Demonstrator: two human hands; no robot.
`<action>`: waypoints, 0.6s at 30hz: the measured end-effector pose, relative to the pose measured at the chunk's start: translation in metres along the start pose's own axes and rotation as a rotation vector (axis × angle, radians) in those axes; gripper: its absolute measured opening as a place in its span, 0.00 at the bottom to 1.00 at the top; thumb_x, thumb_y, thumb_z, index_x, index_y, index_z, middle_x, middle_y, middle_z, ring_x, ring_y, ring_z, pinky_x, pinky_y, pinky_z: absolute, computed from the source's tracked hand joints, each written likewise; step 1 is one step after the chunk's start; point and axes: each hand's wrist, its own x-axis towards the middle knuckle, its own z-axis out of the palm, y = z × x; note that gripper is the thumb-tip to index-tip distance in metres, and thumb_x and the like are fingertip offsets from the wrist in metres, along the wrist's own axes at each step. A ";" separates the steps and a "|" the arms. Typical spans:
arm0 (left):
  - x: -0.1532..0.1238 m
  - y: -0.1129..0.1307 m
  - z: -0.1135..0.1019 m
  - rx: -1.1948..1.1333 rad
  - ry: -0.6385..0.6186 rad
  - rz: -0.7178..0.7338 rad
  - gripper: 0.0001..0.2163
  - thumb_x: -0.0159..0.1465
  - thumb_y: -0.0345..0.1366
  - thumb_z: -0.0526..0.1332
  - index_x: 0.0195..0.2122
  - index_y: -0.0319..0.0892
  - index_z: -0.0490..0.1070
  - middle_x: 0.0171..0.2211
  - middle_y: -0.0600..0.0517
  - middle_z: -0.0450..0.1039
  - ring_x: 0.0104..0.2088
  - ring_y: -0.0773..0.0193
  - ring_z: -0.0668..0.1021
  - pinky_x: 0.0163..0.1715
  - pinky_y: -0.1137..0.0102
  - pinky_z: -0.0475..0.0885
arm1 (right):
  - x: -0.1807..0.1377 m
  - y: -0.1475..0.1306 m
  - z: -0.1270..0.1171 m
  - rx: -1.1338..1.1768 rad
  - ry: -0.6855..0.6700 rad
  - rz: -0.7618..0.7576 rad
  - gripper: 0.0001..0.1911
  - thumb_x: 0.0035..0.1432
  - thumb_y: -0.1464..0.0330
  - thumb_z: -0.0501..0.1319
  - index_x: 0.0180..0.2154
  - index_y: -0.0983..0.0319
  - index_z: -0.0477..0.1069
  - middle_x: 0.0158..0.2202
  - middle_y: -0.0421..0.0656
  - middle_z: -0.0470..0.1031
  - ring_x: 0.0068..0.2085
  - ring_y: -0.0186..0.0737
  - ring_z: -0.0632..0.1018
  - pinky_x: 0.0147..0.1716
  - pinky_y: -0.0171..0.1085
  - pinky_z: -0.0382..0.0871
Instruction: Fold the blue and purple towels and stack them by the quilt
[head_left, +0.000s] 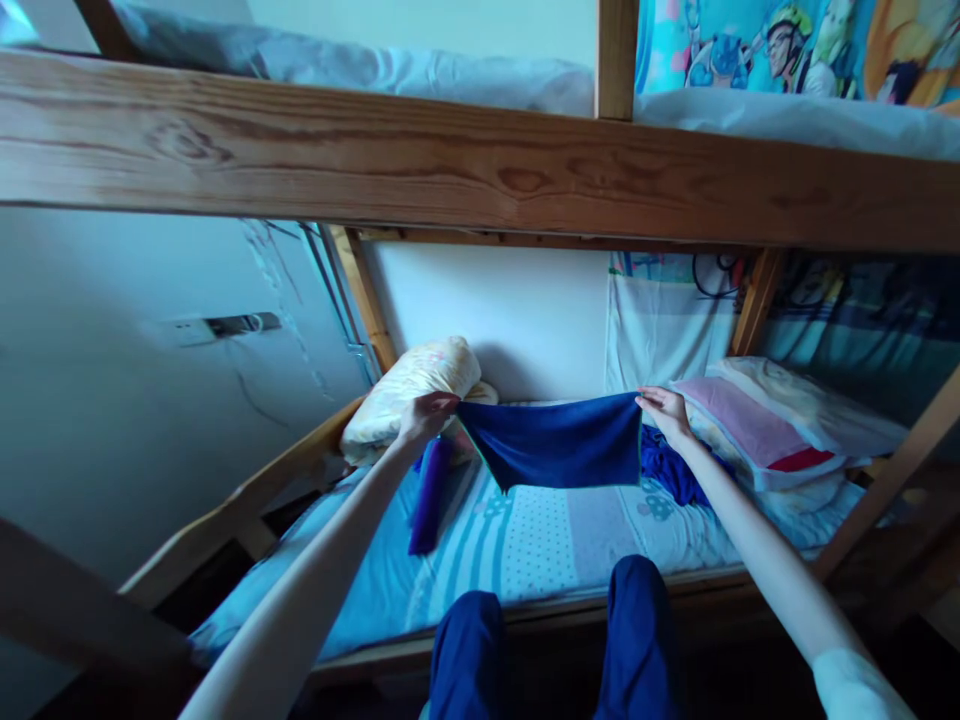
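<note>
A dark blue cloth [559, 440] with a thin green edge hangs stretched between my two hands above the lower bunk. My left hand [429, 415] pinches its upper left corner, and my right hand [664, 411] pinches the upper right one. The cloth sags a little along its top. On the bed beneath my left hand lies a long purple-blue object [430, 497] whose kind I cannot make out. A crumpled blue cloth [671, 467] rests on the mattress just behind my right forearm.
The lower bunk carries a patterned sheet [536, 535]. A bundled quilt [420, 385] sits at the left end, with stacked pillows [757, 425] at the right. The upper bunk's wooden rail [450, 165] crosses overhead. My knees [469, 640] are at the bed's front edge.
</note>
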 end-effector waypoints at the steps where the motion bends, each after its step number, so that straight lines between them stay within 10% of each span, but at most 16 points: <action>1: -0.004 0.004 0.001 -0.075 -0.005 -0.011 0.22 0.44 0.51 0.72 0.34 0.39 0.78 0.23 0.52 0.75 0.25 0.64 0.74 0.27 0.72 0.68 | 0.001 -0.005 -0.002 0.001 -0.009 0.006 0.25 0.34 0.57 0.78 0.34 0.63 0.80 0.35 0.49 0.84 0.38 0.44 0.82 0.42 0.42 0.76; 18: -0.050 -0.005 0.000 -0.315 -0.044 -0.108 0.27 0.33 0.48 0.77 0.35 0.39 0.80 0.23 0.52 0.76 0.25 0.65 0.74 0.26 0.71 0.68 | -0.024 -0.011 -0.032 -0.051 0.025 0.041 0.21 0.35 0.58 0.78 0.32 0.62 0.81 0.35 0.49 0.84 0.37 0.45 0.82 0.40 0.42 0.76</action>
